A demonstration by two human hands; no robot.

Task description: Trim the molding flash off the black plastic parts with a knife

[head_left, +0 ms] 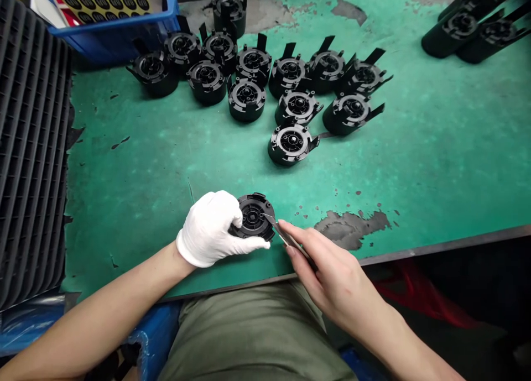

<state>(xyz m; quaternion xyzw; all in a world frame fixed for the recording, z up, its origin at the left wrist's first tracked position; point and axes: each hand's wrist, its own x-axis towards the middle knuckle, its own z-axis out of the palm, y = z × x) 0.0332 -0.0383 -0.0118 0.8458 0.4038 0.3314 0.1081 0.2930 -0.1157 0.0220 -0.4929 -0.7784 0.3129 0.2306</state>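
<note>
In a white glove, my left hand grips a round black plastic part from its left side, close to the front edge of the table. The thumb lies along the near rim, and the part's ribbed, ringed face is turned up. My bare right hand pinches a slim craft knife between thumb and fingers. The blade points up and left, its tip over the right half of the part's face; whether it touches the plastic I cannot tell.
Several similar black housings with upright tabs stand beyond my hands. Taller black cylinders are at the far right. A blue bin holding a sticker sheet sits back left, beside stacked black ribbed trays. The green tabletop has worn patches.
</note>
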